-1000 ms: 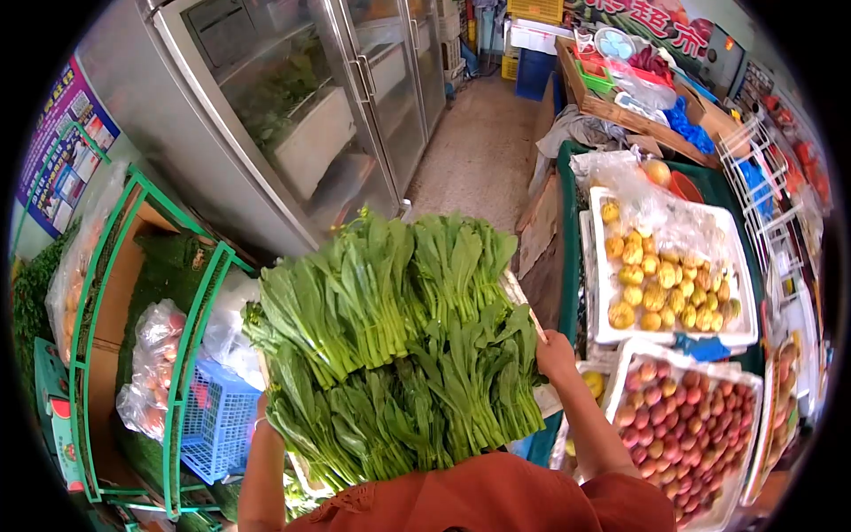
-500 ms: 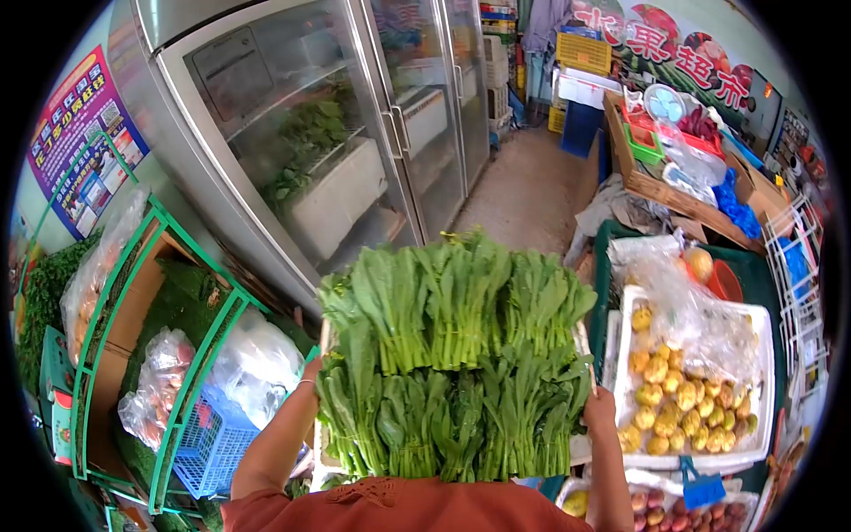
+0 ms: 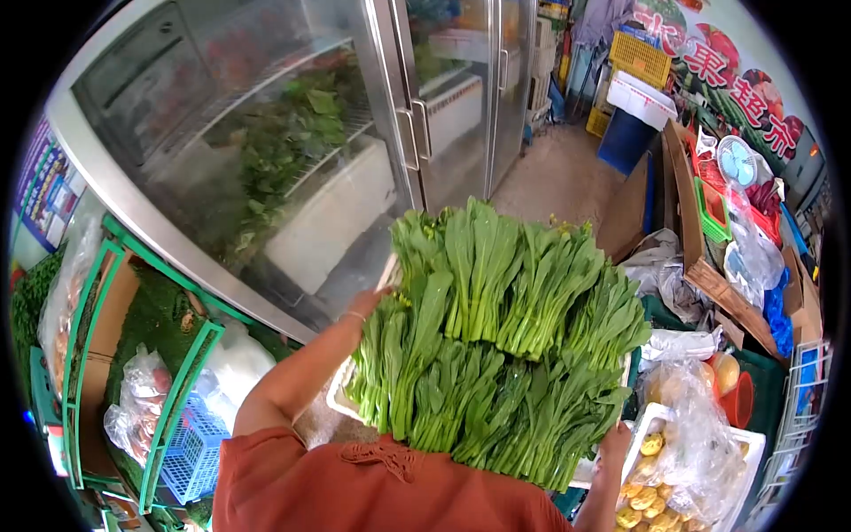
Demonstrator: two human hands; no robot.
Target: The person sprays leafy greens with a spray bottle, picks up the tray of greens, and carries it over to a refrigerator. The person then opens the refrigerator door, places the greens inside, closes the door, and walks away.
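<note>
Several bundles of leafy green vegetables [image 3: 496, 346] lie in two rows in a white foam box [image 3: 341, 390], whose rim shows at the left. My left hand [image 3: 368, 303] grips the box's left side near its far corner. At the right side, my right hand [image 3: 613, 441] is closed on the box's edge, with its fingers partly hidden by leaves. The box is held in front of my body, close to a glass-door refrigerator [image 3: 381, 133], whose doors are closed.
Left are a green-framed rack [image 3: 191, 381] and a blue plastic basket [image 3: 192, 448]. On the right stand a foam tray [image 3: 749, 457] with yellow fruit, a red bowl [image 3: 737, 399] and a wooden-edged box [image 3: 727, 297]. An aisle floor [image 3: 558, 173] runs beyond the vegetables.
The view has turned and moved nearer the refrigerator. The box, still between both hands, now appears further right and tilted, with my left hand further forward than my right.
</note>
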